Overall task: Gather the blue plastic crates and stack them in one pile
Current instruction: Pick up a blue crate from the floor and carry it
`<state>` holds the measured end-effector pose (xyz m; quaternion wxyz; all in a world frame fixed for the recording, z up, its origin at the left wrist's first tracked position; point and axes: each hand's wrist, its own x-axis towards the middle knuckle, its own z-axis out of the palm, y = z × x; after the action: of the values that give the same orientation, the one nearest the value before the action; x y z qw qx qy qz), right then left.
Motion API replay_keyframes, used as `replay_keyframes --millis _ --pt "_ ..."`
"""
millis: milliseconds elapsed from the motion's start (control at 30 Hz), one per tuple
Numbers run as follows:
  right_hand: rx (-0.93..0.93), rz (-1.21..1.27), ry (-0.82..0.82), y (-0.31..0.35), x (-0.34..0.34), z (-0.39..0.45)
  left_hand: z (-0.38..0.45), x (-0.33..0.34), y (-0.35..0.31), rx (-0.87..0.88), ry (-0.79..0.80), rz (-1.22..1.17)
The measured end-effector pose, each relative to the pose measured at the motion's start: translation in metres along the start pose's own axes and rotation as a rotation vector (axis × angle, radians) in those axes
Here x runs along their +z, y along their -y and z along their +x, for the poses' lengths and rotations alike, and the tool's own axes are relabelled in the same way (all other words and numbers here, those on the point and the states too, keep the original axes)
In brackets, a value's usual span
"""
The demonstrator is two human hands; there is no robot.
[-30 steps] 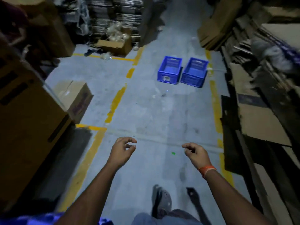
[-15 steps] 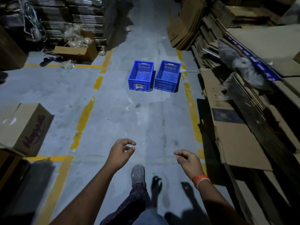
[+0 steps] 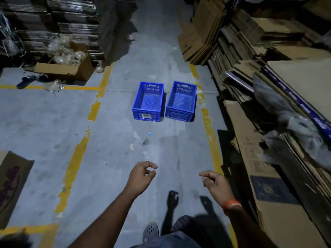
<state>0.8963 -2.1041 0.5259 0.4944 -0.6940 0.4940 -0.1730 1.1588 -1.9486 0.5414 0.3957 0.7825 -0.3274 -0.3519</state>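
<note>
two crates on the floor, hands free

left crate point(image 3: 148, 102) and right crate point(image 3: 181, 101) sit side by side, upright, on the floor point(image 3: 111, 140) between yellow lines point(image 3: 78, 153). left hand point(image 3: 140, 176) and right hand point(image 3: 215, 183) hover well short of them, each grip released, fingers loosely curled, grasping nothing. cardboard point(image 3: 268, 185) lies at right.

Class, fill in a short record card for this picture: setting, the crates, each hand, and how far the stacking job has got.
Setting: concrete floor with yellow lines, cardboard piled along both sides
Left crate: blue, empty, upright on the floor, white label on its near wall
Right crate: blue, empty, upright, beside the first, narrow gap between
Left hand: loosely curled, holds nothing
Right hand: loosely curled, holds nothing
Progress: crates not yet stacked
</note>
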Motion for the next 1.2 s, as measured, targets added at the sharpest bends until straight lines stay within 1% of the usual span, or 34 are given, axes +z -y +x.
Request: replay_keyframes --millis 167,300,367,500,567,633,767,833,900,967,1067,1167,1200 --pt "0.005 -0.020 0.076 0.004 0.001 0.118 0.101 -0.008 -0.017 -0.082 -0.016 -0.063" --pt "-0.004 -0.037 0.148 0.001 0.000 0.232 0.198 -0.010 -0.021 -0.188 -0.111 -0.150" --pt "0.019 -0.060 0.196 0.005 -0.005 0.291 0.242 -0.009 -0.027 -0.253 -0.145 -0.176" --pt "0.041 -0.126 0.266 0.031 -0.017 0.393 0.319 -0.013 -0.049 -0.284 -0.202 -0.225" --pt "-0.002 -0.184 0.304 0.052 -0.020 0.446 0.358 -0.018 -0.061 -0.272 -0.233 -0.238" --pt "-0.028 -0.235 0.345 0.075 -0.018 0.490 0.390 -0.022 -0.067 -0.306 -0.292 -0.279" --pt "-0.090 -0.309 0.438 0.119 0.003 0.581 0.457 -0.025 -0.070 -0.359 -0.384 -0.392" --pt "-0.103 -0.361 0.487 0.129 0.019 0.628 0.496 -0.025 -0.063 -0.412 -0.420 -0.440" --pt "-0.167 -0.432 0.506 0.129 0.035 0.671 0.534 -0.025 -0.054 -0.472 -0.467 -0.509" --pt "-0.198 -0.535 0.561 0.125 0.051 0.715 0.576 -0.025 -0.043 -0.529 -0.508 -0.556" --pt "-0.160 -0.629 0.660 0.118 0.075 0.784 0.646 -0.022 -0.021 -0.656 -0.559 -0.575" --pt "-0.090 -0.714 0.730 0.120 0.093 0.839 0.699 -0.021 -0.013 -0.702 -0.604 -0.583" --pt "-0.097 -0.736 0.744 0.119 0.103 0.862 0.719 -0.021 -0.009 -0.698 -0.615 -0.579"
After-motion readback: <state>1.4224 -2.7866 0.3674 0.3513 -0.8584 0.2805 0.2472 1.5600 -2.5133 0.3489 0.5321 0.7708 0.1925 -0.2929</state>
